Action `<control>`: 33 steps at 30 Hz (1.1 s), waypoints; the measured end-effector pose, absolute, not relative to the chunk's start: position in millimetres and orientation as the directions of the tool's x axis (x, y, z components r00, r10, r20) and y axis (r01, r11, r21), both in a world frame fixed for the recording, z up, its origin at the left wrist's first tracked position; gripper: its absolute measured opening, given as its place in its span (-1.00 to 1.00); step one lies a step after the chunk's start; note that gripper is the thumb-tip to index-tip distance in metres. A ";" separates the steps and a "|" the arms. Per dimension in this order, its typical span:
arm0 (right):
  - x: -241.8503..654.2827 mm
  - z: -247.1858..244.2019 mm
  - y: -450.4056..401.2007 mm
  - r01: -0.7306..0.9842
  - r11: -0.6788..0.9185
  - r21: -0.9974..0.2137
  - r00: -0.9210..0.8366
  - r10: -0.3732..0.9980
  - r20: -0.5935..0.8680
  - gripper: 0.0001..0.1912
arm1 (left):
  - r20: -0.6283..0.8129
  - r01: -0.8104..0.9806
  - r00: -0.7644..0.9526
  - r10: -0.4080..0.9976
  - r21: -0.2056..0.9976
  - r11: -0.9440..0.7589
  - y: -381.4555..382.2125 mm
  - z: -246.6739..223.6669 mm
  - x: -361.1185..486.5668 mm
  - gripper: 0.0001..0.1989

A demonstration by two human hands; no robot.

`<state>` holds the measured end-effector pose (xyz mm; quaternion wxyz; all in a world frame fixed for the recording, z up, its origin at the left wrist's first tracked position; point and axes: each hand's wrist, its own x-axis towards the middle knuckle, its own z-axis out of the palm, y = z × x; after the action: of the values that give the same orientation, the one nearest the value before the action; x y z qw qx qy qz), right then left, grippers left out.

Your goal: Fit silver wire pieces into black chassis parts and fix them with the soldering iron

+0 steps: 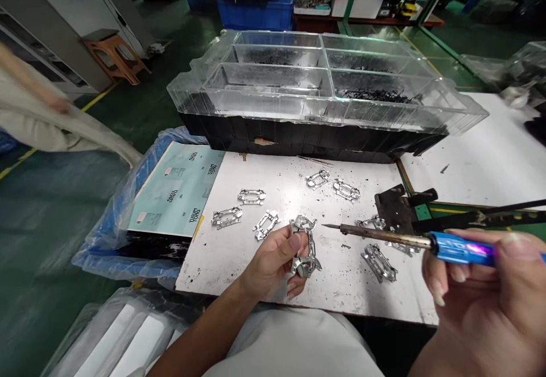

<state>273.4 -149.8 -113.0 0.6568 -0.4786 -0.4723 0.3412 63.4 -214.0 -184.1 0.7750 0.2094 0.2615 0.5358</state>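
The left hand [273, 260] has its grip closed around a silver metal frame [312, 246], thumb pressed on the near side and fingers curled behind, over the near part of the white surface [281, 178]. The right hand [503, 286] has its grip wrapped about the blue handle [454, 248] of a soldering iron [388, 236], whose slim tip points left and sits just beside the frame, a narrow gap showing between them. More metal frames lie about on the surface: three left of the left hand [251, 196], two farther back [346, 190], and others to the right [379, 262], some partly hidden by the iron. Behind the iron stands a dark metal bracket [394, 209]. At the back, a clear compartment tray [273, 107] rests on a black tray [307, 138], with small dark pieces in several compartments. To the left, a pale blue printed sheet [170, 189] lies over a bin lined with blue plastic [147, 155]. Beyond it, a blurred person in pale trousers [38, 104] is partly in view, near an orange stool [117, 53].
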 end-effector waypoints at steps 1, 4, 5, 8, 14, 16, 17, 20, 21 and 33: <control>272.0 -111.4 -149.6 -0.016 0.303 -0.953 0.324 0.903 0.282 -0.83 | -0.177 -0.739 0.288 0.941 0.583 0.336 -214.2 -184.6 64.0 -0.56; 269.8 -109.1 -148.2 -0.054 0.308 -0.950 0.304 0.911 0.278 -0.86 | -0.177 -0.779 0.282 0.943 0.532 0.333 -214.5 -185.0 65.3 -0.57; 269.7 -109.0 -147.7 -0.058 0.313 -0.948 0.291 0.914 0.284 -0.87 | -0.180 -0.786 0.282 0.942 0.519 0.335 -214.4 -184.7 65.6 -0.58; 270.2 -109.9 -147.4 -0.052 0.331 -0.942 0.246 0.919 0.309 -0.88 | -0.181 -0.803 0.280 0.943 0.495 0.334 -214.3 -182.8 66.5 -0.58; 268.7 -112.3 -150.1 -0.035 0.337 -0.941 0.212 0.923 0.322 -0.88 | -0.155 -0.813 0.293 0.943 0.479 0.331 -214.7 -181.4 68.1 -0.59; 268.5 -112.1 -150.7 -0.037 0.329 -0.944 0.212 0.925 0.314 -0.88 | -0.141 -0.820 0.292 0.946 0.472 0.323 -214.7 -181.7 68.0 -0.59; 268.7 -112.0 -150.7 -0.043 0.327 -0.944 0.203 0.928 0.312 -0.88 | -0.133 -0.823 0.293 0.947 0.469 0.320 -214.7 -181.8 67.9 -0.60; 270.1 -111.3 -149.9 -0.065 0.346 -0.936 0.178 0.927 0.330 -0.88 | -0.117 -0.832 0.292 0.949 0.459 0.312 -214.8 -182.1 67.7 -0.61; 270.5 -111.2 -149.5 -0.067 0.354 -0.933 0.176 0.924 0.338 -0.87 | -0.114 -0.833 0.292 0.950 0.457 0.311 -214.8 -182.2 67.6 -0.61; 268.8 -108.0 -148.9 -0.044 0.358 -0.933 0.177 0.922 0.346 -0.90 | -0.137 -0.808 0.292 0.947 0.495 0.321 -216.4 -182.7 67.0 -0.59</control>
<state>268.8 -148.9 -108.0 0.6402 -0.4226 -0.5189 0.3772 67.0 -216.4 -182.7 0.7859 0.1681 0.2065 0.5580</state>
